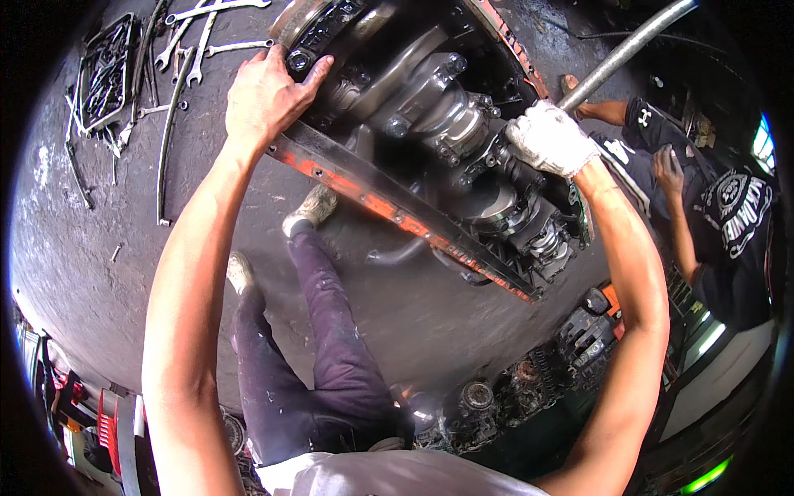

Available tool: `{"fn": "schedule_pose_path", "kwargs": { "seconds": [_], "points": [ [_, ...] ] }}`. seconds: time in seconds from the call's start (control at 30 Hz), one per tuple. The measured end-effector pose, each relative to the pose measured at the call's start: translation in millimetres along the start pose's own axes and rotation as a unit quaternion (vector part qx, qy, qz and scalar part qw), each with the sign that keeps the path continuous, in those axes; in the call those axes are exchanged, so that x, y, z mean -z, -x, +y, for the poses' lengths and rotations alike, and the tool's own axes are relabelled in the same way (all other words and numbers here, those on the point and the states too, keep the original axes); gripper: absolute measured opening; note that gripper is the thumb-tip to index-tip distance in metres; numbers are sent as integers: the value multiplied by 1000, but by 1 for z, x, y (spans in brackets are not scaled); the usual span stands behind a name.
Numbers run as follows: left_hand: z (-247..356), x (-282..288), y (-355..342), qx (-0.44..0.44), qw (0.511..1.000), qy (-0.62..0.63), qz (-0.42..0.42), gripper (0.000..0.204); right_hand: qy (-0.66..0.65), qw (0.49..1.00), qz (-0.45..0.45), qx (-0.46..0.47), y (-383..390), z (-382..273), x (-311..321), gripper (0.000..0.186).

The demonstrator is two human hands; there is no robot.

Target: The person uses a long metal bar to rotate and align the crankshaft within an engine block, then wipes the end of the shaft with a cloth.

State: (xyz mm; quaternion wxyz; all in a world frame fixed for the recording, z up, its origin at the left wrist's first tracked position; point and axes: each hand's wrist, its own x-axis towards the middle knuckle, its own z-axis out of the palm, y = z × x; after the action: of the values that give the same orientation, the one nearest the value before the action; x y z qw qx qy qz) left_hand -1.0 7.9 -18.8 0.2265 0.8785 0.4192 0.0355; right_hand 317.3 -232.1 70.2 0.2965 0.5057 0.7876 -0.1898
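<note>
An engine block with its crankshaft (451,124) exposed lies in front of me, its orange-red edge rail (372,202) facing me. My left hand (269,97) is bare and rests on the block's left corner beside a bolt, fingers spread and thumb stretched to the right. In a white work glove, my right hand (552,139) is closed around the lower end of a long grey metal pipe (628,54), over the right side of the block. The pipe slants up to the far right. Whatever lies beneath the gloved hand is hidden.
Several combination wrenches (203,41) and a tray of small metal parts (106,74) lie on the dark floor at far left. A long thin bar (169,157) is nearby. Another person (703,190) sits at right, close to the pipe. Greasy engine parts (529,384) stand behind, near my right arm.
</note>
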Motion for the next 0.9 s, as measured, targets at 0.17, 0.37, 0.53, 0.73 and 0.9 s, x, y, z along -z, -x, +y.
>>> {"fn": "schedule_pose_path", "kwargs": {
  "seconds": [0.17, 0.37, 0.53, 0.73, 0.9],
  "points": [
    [-4, -3, 6, 9, 1000, -17, 9, 68, -32, 996, -82, -8, -18, -2, -1, 20],
    [1, 0, 0, 13, 1000, 3, 15, 67, -96, 994, -47, -28, -9, 6, 42, 26],
    [-1, -1, 1, 11, 1000, 1, -1, 68, -227, 973, -47, -18, -14, -28, 111, 22],
    [-8, -2, 4, 17, 1000, 9, -16, 72, -192, 960, 146, 143, -25, -125, 135, 12],
    [-1, 4, 2, 32, 998, 28, -49, 72, -202, 971, 102, 76, -44, -196, 150, 40]
  ]
}}
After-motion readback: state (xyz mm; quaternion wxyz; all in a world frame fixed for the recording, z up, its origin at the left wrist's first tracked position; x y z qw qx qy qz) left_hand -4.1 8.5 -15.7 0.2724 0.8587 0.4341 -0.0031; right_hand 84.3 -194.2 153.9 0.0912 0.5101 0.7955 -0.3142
